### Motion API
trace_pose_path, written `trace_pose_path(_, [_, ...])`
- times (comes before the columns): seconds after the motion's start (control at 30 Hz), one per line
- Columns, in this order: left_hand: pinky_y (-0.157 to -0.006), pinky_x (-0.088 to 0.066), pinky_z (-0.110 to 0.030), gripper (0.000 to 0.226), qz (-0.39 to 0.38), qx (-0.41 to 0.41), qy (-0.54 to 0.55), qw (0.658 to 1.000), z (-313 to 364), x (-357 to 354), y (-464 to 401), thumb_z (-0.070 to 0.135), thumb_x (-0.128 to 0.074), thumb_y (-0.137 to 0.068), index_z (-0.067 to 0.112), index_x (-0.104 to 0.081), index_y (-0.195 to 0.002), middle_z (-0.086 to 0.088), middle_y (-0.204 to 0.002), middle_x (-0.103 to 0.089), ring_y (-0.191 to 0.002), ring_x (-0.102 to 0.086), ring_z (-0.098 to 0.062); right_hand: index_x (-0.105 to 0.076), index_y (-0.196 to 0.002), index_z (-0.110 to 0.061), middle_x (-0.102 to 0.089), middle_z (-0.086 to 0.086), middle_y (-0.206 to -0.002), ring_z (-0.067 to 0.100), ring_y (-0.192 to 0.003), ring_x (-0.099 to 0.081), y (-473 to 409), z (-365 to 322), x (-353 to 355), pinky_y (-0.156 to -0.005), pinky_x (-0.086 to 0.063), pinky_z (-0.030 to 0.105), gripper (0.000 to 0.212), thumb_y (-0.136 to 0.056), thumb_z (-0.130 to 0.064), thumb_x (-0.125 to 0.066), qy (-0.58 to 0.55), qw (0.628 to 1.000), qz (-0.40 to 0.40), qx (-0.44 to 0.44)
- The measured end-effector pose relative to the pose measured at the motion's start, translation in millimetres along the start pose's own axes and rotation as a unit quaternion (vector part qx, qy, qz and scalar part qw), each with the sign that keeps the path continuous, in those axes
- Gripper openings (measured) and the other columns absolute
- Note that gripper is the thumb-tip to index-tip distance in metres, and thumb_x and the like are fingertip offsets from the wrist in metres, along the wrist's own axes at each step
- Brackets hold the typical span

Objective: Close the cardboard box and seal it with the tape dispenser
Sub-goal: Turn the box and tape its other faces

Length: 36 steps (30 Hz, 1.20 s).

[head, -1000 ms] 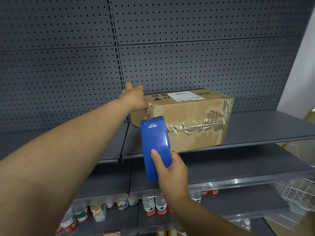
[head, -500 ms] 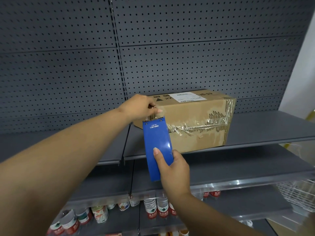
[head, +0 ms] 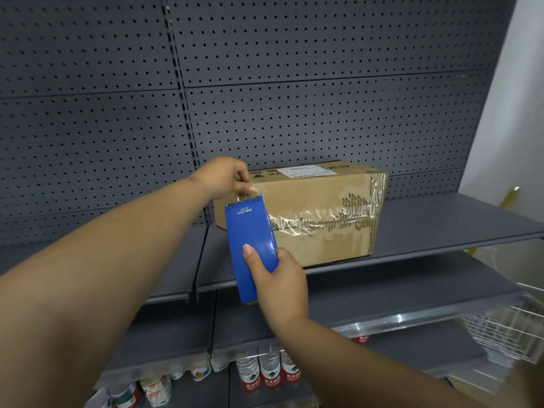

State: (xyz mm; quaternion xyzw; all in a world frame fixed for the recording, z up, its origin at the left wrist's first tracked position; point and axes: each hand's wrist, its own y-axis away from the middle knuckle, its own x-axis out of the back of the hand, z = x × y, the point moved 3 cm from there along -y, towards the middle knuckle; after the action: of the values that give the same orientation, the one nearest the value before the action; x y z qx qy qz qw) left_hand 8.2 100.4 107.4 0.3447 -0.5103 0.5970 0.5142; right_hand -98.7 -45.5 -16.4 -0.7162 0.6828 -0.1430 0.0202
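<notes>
My right hand (head: 278,285) is wrapped around the lower body of the blue tape dispenser (head: 250,245), thumb flat on its face, holding it upright with its top end against the near left corner of the cardboard box (head: 318,219). My left hand (head: 226,179) reaches over that corner, fingers pinched together right at the dispenser's top edge; I cannot tell exactly what they grip there. The box sits closed on the grey shelf (head: 426,228), a white label (head: 306,171) on its top and wrinkled clear tape (head: 332,217) running along its front seam and up the right edge. Behind it stands the perforated back panel (head: 294,98). Below, bottles (head: 269,375) line a lower shelf, and a white wire basket (head: 506,328) sits at the right.
</notes>
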Motion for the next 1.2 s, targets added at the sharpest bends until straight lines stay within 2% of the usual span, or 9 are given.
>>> trace_pose_path(0.2, [-0.089,-0.037,-0.022,0.044,-0.026,0.019,0.002,0.999,-5.5,6.7,-13.7,0.041,-0.066,-0.081,0.017,-0.063,-0.118,0.000,-0.117,-0.065,-0.109,-0.057,-0.013,-0.045,-0.068,-0.023,-0.055,-0.009,-0.069,0.004,-0.057,-0.051,-16.0,-10.0,-2.6,-0.044,-0.032,0.014,0.039,-0.081,-0.057,-0.057,-0.002,1.000,0.005,0.003])
trace_pose_path(0.37, [-0.084,-0.035,-0.022,0.038,-0.022,0.023,-0.006,0.999,-9.3,13.1,-24.2,0.041,-0.062,-0.084,0.016,-0.067,-0.112,-0.001,-0.117,-0.065,-0.104,-0.054,-0.012,-0.051,-0.073,-0.024,-0.057,-0.011,-0.072,0.002,-0.059,-0.053,-25.7,-16.5,-8.7,-0.043,-0.033,0.010,0.035,-0.082,-0.057,-0.055,-0.027,1.000,-0.007,-0.007])
trace_pose_path(0.53, [-0.082,-0.035,-0.024,0.038,-0.025,0.029,-0.018,0.999,-14.8,17.9,-34.7,0.045,-0.056,-0.087,0.019,-0.067,-0.113,-0.001,-0.120,-0.063,-0.093,-0.049,-0.008,-0.047,-0.070,-0.023,-0.054,-0.011,-0.069,0.004,-0.056,-0.049,-41.5,-22.2,-16.8,-0.045,-0.031,0.019,0.036,-0.085,-0.056,-0.053,-0.004,1.000,-0.004,-0.012])
trace_pose_path(0.7, [-0.082,-0.034,-0.024,0.041,-0.036,0.020,-0.024,0.999,-18.5,10.5,-39.8,0.044,-0.044,-0.095,0.015,-0.064,-0.116,-0.001,-0.126,-0.059,-0.111,-0.052,-0.016,-0.038,-0.062,-0.023,-0.045,-0.010,-0.060,0.005,-0.049,-0.041,-52.1,-21.4,-15.8,-0.039,-0.028,0.014,0.041,-0.086,-0.053,-0.053,0.017,1.000,0.011,-0.018])
trace_pose_path(0.83, [-0.077,-0.039,-0.025,0.045,-0.019,0.009,-0.003,1.000,-24.2,2.6,-44.0,0.045,-0.041,-0.095,0.011,-0.065,-0.113,-0.005,-0.120,-0.063,-0.099,-0.053,-0.014,-0.042,-0.065,-0.021,-0.052,-0.008,-0.065,0.009,-0.055,-0.047,-57.2,-15.8,-22.1,-0.048,-0.032,0.023,0.041,-0.086,-0.054,-0.053,0.004,1.000,0.016,-0.024])
trace_pose_path(0.9, [-0.081,-0.039,-0.027,0.051,-0.033,0.015,-0.021,0.999,-27.7,0.5,-44.6,0.052,-0.039,-0.094,0.014,-0.062,-0.119,-0.005,-0.121,-0.062,-0.102,-0.054,-0.017,-0.045,-0.067,-0.019,-0.054,-0.007,-0.068,0.011,-0.057,-0.049,-57.0,-13.3,-27.3,-0.049,-0.033,0.024,0.041,-0.085,-0.055,-0.053,-0.002,0.999,0.016,-0.030])
trace_pose_path(1.0, [-0.088,-0.035,-0.027,0.051,-0.051,0.009,-0.027,0.998,-30.9,-2.5,-46.3,0.050,-0.038,-0.094,0.016,-0.057,-0.127,-0.006,-0.131,-0.056,-0.117,-0.051,-0.021,-0.041,-0.064,-0.022,-0.047,-0.009,-0.062,0.006,-0.051,-0.042,-56.1,-11.6,-31.7,-0.045,-0.028,0.020,0.041,-0.086,-0.055,-0.052,-0.001,0.999,0.013,-0.039])
trace_pose_path(1.07, [-0.090,-0.036,-0.028,0.052,-0.049,0.011,-0.031,0.998,-32.8,-2.3,-48.0,0.050,-0.037,-0.094,0.016,-0.057,-0.127,-0.007,-0.131,-0.056,-0.118,-0.051,-0.023,-0.038,-0.063,-0.023,-0.043,-0.010,-0.060,0.006,-0.049,-0.040,-57.3,-11.2,-32.8,-0.043,-0.026,0.018,0.041,-0.086,-0.055,-0.052,0.005,0.999,0.013,-0.041])
trace_pose_path(1.2, [-0.089,-0.035,-0.028,0.053,-0.044,0.008,-0.034,0.998,-36.5,0.9,-48.8,0.051,-0.033,-0.095,0.015,-0.057,-0.126,-0.007,-0.129,-0.057,-0.117,-0.050,-0.023,-0.044,-0.067,-0.022,-0.052,-0.010,-0.066,0.005,-0.054,-0.047,-61.5,-9.5,-35.2,-0.045,-0.030,0.019,0.039,-0.085,-0.056,-0.052,-0.001,0.999,0.019,-0.037])
